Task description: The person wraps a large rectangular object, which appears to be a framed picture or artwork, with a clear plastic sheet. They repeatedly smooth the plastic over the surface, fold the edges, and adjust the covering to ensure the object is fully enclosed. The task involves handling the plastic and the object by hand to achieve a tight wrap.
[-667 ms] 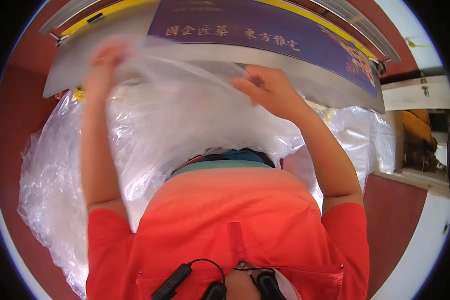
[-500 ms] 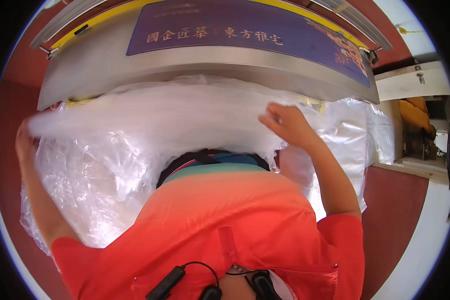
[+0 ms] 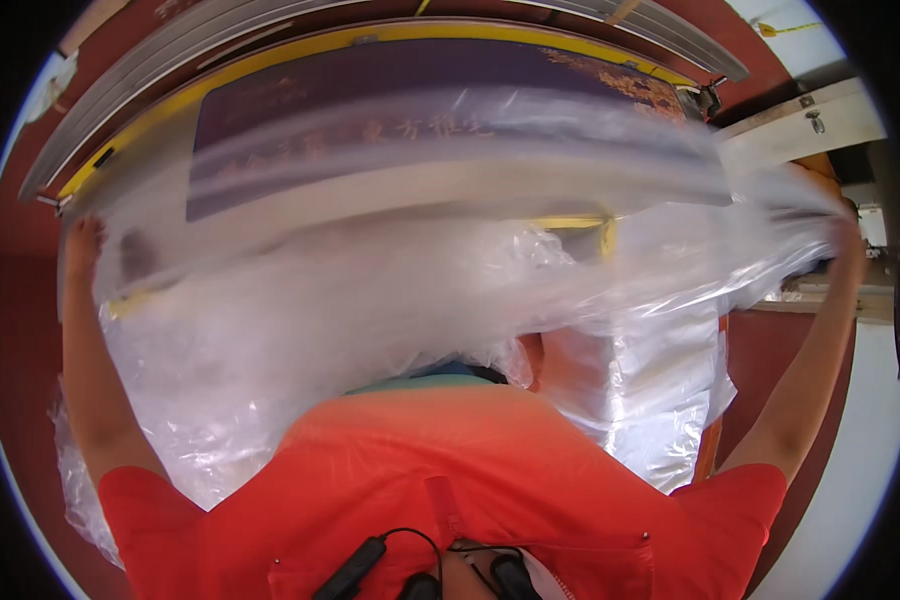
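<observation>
Both arms have swung wide since a moment ago, and my left hand (image 3: pixel 82 240) and right hand (image 3: pixel 850 238) pinch the clear plastic sheet (image 3: pixel 420 260) stretched taut. I judge it could tear or slip free, snagging the grey panel (image 3: pixel 370 195) behind.

A clear plastic sheet (image 3: pixel 450 200) stretches across in front of the person, its left edge at the left hand (image 3: pixel 82 245), its right edge at the right hand (image 3: pixel 848 240). Behind it stands a signboard (image 3: pixel 420 75); below it lies a heap of crumpled plastic (image 3: pixel 230 400).
</observation>
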{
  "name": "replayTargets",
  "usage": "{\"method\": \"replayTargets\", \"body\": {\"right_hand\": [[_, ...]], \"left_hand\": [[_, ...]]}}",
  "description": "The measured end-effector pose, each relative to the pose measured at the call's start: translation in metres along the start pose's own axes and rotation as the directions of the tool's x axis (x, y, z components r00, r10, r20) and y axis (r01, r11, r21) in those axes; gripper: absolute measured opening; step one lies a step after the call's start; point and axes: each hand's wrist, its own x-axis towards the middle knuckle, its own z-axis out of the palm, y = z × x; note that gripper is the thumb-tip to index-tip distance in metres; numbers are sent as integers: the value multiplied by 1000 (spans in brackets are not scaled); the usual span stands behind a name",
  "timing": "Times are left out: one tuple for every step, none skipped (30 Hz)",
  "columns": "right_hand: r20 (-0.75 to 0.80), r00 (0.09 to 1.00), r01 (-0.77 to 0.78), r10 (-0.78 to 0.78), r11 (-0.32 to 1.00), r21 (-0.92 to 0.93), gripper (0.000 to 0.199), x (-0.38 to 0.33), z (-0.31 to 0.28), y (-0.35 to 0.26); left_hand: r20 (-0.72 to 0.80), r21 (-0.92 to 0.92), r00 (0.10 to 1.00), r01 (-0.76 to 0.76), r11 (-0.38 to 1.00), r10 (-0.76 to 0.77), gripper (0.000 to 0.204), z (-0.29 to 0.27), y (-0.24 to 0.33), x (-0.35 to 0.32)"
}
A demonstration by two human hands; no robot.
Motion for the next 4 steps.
{"method": "replayTargets", "body": {"right_hand": [[-66,995,61,-71,988,-142,27,6,6,16],[-125,981,105,-147,950,-294,32,4,11,47],[-169,959,132,-228,885,-447,38,-4,15,81],[-167,961,128,-222,887,-444,38,2,19,87]], "left_hand": [[-3,13,1000,-23,1000,23,25,20,23,1],[5,22,999,-49,999,49,27,36,36,10],[-48,165,995,-81,983,90,28,49,42,21],[-107,314,985,-97,944,136,28,55,48,28]]}}
